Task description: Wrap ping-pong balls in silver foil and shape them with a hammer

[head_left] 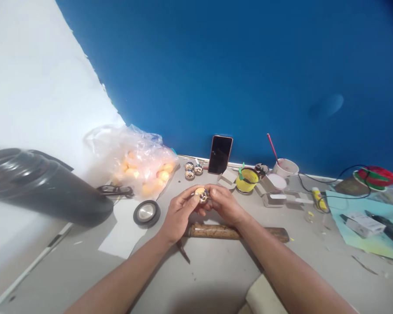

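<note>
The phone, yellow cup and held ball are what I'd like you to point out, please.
Phone (220, 154): head view, middle of the screen.
Yellow cup (245, 187): head view, front wall.
Held ball (202, 194): head view, its visible face.

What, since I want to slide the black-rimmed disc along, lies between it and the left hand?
In the head view, only bare grey tabletop shows between the black-rimmed disc and the left hand.

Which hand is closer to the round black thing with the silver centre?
The left. The left hand is just to the right of the round black thing, not touching it; the right hand is farther right, beyond the left.
</note>
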`<state>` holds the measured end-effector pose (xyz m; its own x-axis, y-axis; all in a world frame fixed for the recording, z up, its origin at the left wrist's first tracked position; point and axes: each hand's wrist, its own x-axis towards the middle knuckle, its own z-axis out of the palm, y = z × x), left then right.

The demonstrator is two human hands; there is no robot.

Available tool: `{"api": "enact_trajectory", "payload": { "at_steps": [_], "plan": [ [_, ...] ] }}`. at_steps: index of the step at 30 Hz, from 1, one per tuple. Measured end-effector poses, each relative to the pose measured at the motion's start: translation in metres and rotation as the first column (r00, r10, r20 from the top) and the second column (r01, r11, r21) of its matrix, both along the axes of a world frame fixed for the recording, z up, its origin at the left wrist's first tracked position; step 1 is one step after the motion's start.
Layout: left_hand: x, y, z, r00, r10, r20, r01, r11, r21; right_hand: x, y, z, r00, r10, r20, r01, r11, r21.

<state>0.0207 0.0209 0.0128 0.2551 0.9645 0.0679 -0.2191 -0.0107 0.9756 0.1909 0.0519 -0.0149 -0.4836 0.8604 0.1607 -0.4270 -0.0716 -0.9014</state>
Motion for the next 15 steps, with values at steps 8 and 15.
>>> {"api": "enact_trajectory", "payload": {
  "at_steps": [8,15],
  "plan": [
    [0.0019,-0.0022,-0.0040,0.999,0.037,0.029,-0.037,0.999,-0.011,-0.0032,0.0004,-0.0015,1.000,0.001,0.016,0.000,0.999,-0.044],
    [0.0031,-0.0073,0.0035,0.991,0.079,-0.112,-0.077,0.997,0.020,0.0011,0.0005,-0.0009,0.999,0.040,0.001,-0.040,0.995,-0.092]
  ]
}}
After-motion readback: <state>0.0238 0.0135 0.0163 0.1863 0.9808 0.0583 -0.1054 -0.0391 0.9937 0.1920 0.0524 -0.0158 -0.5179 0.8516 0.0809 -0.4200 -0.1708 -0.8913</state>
